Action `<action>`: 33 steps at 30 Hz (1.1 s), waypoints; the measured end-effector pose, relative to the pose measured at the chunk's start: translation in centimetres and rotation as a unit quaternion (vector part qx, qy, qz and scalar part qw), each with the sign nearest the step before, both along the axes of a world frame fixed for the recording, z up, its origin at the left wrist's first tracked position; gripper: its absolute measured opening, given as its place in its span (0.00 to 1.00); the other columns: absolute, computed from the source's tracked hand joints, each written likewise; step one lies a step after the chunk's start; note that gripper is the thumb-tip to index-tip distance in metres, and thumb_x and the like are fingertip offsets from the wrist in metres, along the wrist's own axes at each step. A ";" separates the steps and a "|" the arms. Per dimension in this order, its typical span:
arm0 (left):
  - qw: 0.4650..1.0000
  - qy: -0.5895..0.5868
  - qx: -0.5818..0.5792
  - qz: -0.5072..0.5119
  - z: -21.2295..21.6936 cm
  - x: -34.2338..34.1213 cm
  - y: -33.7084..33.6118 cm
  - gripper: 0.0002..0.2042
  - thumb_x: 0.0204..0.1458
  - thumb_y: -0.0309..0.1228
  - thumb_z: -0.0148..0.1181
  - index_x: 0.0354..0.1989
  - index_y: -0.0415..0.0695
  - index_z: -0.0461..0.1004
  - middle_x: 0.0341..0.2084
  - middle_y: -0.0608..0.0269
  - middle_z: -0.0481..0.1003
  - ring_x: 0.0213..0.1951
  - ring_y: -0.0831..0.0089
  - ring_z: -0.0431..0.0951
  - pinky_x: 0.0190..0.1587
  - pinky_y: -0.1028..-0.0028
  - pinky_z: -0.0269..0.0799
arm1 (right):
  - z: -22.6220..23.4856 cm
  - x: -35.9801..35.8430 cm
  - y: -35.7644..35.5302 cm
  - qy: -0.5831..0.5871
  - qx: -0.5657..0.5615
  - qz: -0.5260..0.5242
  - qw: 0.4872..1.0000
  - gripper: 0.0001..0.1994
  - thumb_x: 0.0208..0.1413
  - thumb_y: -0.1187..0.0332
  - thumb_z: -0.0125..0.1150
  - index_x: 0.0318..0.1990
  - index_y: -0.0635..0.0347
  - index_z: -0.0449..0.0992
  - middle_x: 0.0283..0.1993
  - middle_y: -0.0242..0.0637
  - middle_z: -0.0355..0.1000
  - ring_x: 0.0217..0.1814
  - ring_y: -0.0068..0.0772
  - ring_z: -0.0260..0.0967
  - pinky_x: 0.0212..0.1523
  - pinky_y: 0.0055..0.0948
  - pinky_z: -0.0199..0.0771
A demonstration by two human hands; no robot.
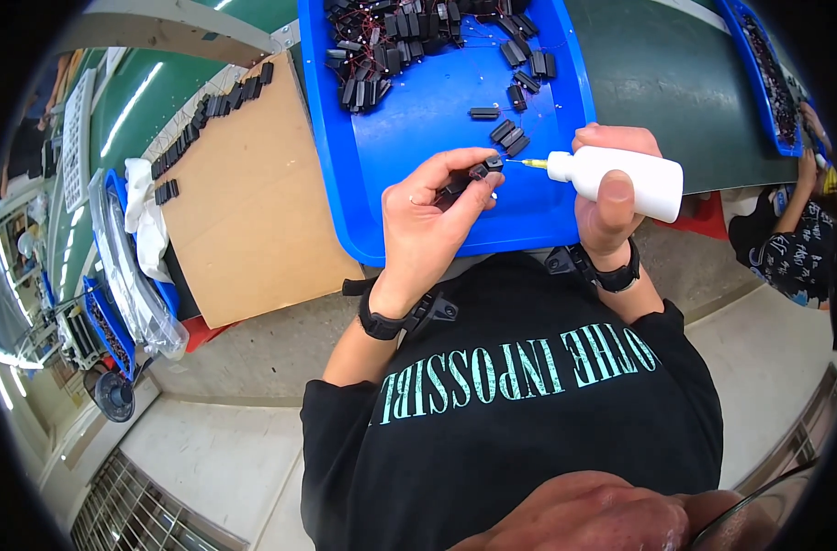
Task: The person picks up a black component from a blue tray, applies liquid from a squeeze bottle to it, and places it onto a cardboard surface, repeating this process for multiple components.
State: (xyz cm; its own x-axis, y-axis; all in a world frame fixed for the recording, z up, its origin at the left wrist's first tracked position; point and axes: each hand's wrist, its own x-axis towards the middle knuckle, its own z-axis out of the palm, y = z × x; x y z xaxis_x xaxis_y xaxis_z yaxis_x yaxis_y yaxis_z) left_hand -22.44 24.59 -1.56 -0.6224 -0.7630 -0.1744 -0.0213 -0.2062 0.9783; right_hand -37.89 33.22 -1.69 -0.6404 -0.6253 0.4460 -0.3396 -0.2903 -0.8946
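Head view. Small black block (493,163) held up over the near part of the blue tray (427,129). Left hand (426,209) pinches it between thumb and fingers; more dark material shows within the grip, partly hidden. Right hand (598,220) wrapped round a white bottle (643,184), thumb on the near side, fingers on the far side. Bottle lies tilted nearly flat, its yellow nozzle (534,163) pointing left at the block; tip just beside it, contact too fine to tell. Dark band on each wrist.

Inside tray: loose blocks (508,136) just beyond the hands, some side by side, thin wires among them. Big tangled heap (395,41) at the far left of the tray, wires reddish.

Left of tray: brown cardboard (253,211), a slanting row of blocks (212,108) along its far left edge. White cloth (146,216) and clear plastic (134,275) farther left. Green desk (662,83) to the right; second tray (793,147) at far right, another person (795,248) near it.
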 end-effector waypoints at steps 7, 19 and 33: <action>1.000 0.006 -0.019 0.002 -0.2 0.1 0.0 0.11 0.49 0.20 0.62 0.42 0.38 0.77 0.27 0.65 0.79 0.28 0.83 0.77 0.31 0.84 0.72 | 0.4 0.1 0.0 0.019 0.023 0.012 0.999 0.25 0.51 0.47 0.54 0.38 0.66 0.70 0.32 0.40 0.69 0.30 0.27 0.65 0.35 0.26 0.66; 0.999 -0.006 -0.032 0.002 -0.1 0.1 0.1 0.10 0.49 0.21 0.63 0.41 0.38 0.77 0.27 0.65 0.79 0.28 0.83 0.77 0.30 0.84 0.71 | 0.7 0.3 0.1 0.015 0.052 0.015 0.998 0.24 0.51 0.49 0.56 0.38 0.66 0.73 0.36 0.40 0.72 0.36 0.28 0.68 0.42 0.28 0.67; 0.999 -0.003 -0.036 0.004 -0.2 0.0 0.0 0.10 0.49 0.20 0.62 0.41 0.38 0.77 0.27 0.65 0.79 0.28 0.83 0.77 0.30 0.85 0.71 | 0.6 0.1 -0.1 0.009 0.030 0.010 0.999 0.22 0.51 0.51 0.56 0.36 0.66 0.72 0.35 0.41 0.72 0.35 0.29 0.68 0.45 0.30 0.68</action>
